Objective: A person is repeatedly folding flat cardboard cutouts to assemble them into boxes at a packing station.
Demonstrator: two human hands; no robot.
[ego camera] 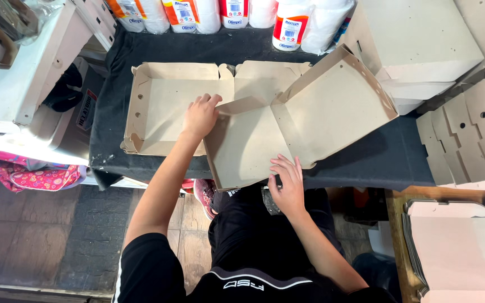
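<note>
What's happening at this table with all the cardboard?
A person is folding a flat cardboard box on a black-covered table. The left hand presses a side flap at the box's far left corner; the right hand rests on its near edge. Another opened box lies behind it, and stacks of unfolded blanks sit to the right.

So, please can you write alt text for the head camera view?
Seen from above, a person folds a flat cardboard box on a black-covered table, left hand on its raised flap, right hand pressing its near edge. A finished box lies beside it.
</note>
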